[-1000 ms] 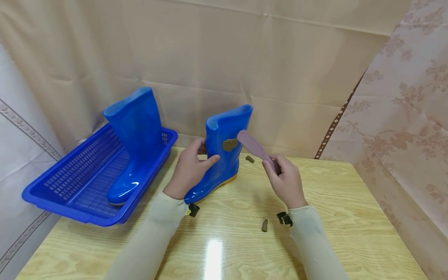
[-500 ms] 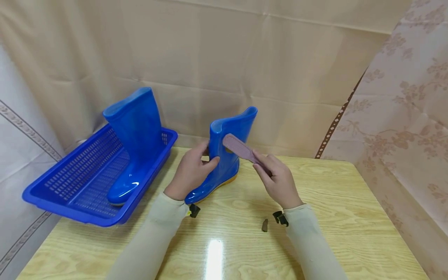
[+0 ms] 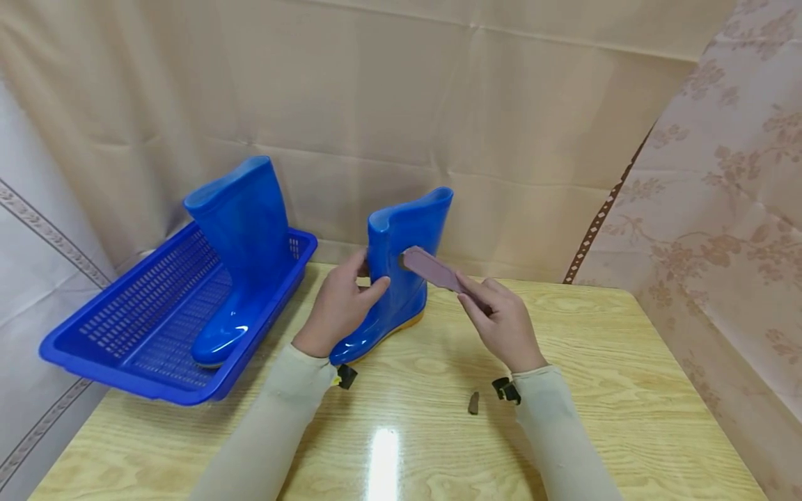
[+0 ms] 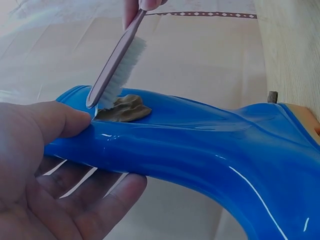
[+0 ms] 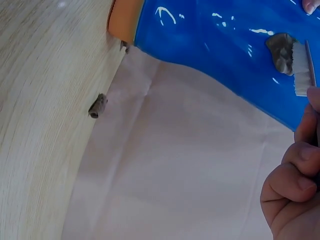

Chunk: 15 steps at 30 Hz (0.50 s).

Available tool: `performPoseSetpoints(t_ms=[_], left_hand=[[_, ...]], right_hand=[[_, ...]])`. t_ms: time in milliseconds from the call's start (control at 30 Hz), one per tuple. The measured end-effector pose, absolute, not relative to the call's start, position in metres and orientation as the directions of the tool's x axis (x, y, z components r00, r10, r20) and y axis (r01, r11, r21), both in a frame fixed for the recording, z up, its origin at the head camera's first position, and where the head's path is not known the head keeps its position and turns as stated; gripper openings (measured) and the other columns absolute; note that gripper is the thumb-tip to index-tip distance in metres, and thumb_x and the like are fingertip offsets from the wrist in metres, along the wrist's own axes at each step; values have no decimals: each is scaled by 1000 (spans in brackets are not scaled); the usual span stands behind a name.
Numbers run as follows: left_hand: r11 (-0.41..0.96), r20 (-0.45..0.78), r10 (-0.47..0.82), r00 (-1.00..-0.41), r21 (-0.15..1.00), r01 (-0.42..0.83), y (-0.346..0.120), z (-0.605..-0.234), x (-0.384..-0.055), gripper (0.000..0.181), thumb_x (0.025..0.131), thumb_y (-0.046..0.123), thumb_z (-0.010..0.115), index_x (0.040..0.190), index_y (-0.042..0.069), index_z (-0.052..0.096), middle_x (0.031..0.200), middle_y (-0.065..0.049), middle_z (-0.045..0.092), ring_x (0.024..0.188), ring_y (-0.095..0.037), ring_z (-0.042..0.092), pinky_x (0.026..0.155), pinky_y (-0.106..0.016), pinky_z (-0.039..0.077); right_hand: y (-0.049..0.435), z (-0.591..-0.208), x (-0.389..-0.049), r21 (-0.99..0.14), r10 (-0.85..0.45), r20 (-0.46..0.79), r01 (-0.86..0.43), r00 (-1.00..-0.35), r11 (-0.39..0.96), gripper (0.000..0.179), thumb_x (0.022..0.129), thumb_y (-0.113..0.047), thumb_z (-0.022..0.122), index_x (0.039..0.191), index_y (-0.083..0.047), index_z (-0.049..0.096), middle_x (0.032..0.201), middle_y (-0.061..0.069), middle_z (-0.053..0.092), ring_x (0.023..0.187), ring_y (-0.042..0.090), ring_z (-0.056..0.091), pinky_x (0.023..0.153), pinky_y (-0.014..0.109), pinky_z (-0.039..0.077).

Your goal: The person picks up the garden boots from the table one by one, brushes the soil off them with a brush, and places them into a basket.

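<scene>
A blue rain boot (image 3: 407, 223) with a yellow-orange sole stands on the table, toe toward the near left. My left hand (image 3: 338, 299) holds its shaft from the left, with the thumb on the near side and the fingers around the other, as the left wrist view shows. In my right hand (image 3: 504, 327) is the handle of a mauve brush (image 3: 432, 268). Its white bristles (image 4: 120, 75) meet a brown mud patch (image 4: 127, 109) on the side of the shaft. From the head view, the brush head covers most of that patch.
To the left, a blue slatted basket (image 3: 125, 385) holds a second blue boot (image 3: 244, 223). One small brown lump (image 3: 473, 403) lies on the table near my right wrist; another lump (image 5: 98, 106) appears in the right wrist view. A beige curtain (image 3: 532, 139) hangs behind the table.
The brush has moved left and slightly down from the shaft's right edge onto the mud patch. The boot's shaft leaned right half a second ago and now stands back where it was.
</scene>
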State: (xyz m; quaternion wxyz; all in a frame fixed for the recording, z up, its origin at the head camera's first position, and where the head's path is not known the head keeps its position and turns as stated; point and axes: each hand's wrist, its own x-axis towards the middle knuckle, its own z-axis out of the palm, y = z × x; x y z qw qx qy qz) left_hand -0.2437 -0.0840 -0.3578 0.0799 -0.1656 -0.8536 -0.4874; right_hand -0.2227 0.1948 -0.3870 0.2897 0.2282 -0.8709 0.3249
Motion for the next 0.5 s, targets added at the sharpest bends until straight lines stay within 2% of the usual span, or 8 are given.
performPoseSetpoints(t_ms=[300, 500], left_hand=[[466, 284, 187, -940, 817, 339, -85, -359, -245, 47, 103, 25, 66, 144, 8, 50, 128, -14, 67, 118, -31, 66, 96, -52, 58], [459, 300, 252, -920, 800, 387, -83, -356, -243, 48, 102, 24, 68, 145, 11, 51, 128, -11, 68, 116, -28, 67, 94, -49, 59]], right_hand=[[202, -389, -223, -432, -205, 649, -577, -733, 693, 36, 95, -7, 75, 131, -12, 73, 74, -5, 55, 58, 8, 39, 49, 23, 32], [199, -387, -221, -434, -215, 716, -664, -664, 609, 41, 92, -1, 76, 132, -11, 72, 76, -5, 56, 58, 7, 40, 50, 18, 30]])
